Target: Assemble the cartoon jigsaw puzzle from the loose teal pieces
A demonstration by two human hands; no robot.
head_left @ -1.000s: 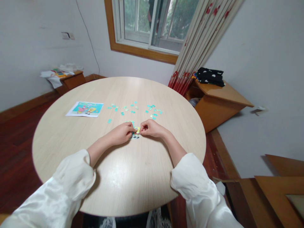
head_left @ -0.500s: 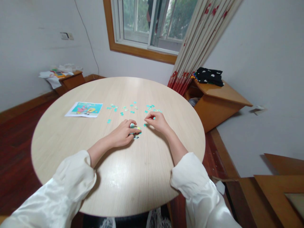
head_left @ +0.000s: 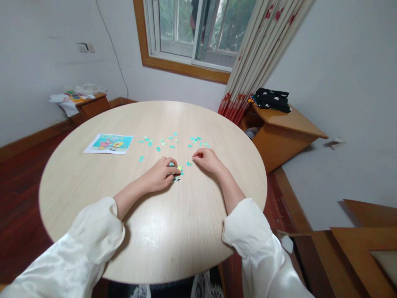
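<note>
puzzle patch (head_left: 180, 168) lies on the round table (head_left: 167, 240) in the head view, partly covered by the left hand (head_left: 159, 174), its fingers spread over it. the right hand (head_left: 207, 160) has thumb and forefinger drawn together; whether they pinch anything is too small to tell. a loose piece (head_left: 189, 164) lies just beside them. scattered pieces (head_left: 158, 149) and a printed sheet (head_left: 109, 143) lie farther back.
</note>
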